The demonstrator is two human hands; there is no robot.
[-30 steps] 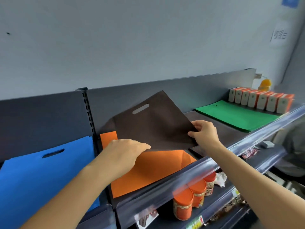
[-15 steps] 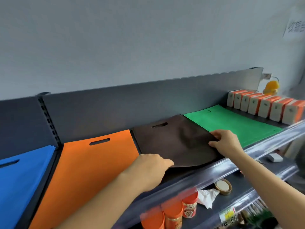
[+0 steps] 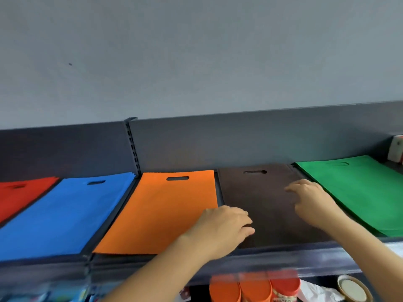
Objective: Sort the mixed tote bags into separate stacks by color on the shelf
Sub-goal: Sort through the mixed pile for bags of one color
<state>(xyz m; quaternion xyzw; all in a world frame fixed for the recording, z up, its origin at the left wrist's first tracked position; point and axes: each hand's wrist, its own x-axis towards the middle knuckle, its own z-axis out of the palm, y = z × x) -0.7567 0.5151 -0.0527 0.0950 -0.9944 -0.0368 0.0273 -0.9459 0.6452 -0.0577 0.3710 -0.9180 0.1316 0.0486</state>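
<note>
Flat tote bags lie in a row on the dark shelf (image 3: 272,253): red (image 3: 19,195) at far left, then blue (image 3: 63,212), orange (image 3: 163,210), brown (image 3: 268,199) and green (image 3: 359,188). Each has a cut-out handle slot at its far end. My left hand (image 3: 224,227) rests on the brown bag's near left corner, fingers bent down onto it, beside the orange bag's edge. Over the brown bag's right side, my right hand (image 3: 311,197) has loosely spread fingers that touch or hover just above the fabric.
A grey back panel and a slotted upright (image 3: 132,144) stand behind the bags. Boxes (image 3: 395,149) sit at the far right end. Below the shelf lip are orange canisters (image 3: 253,288), crumpled white paper (image 3: 316,290) and a round lid (image 3: 353,288).
The brown bag went from held up over the orange one to lying flat between orange and green. My right hand let go of its edge and moved onto its top. The view panned left.
</note>
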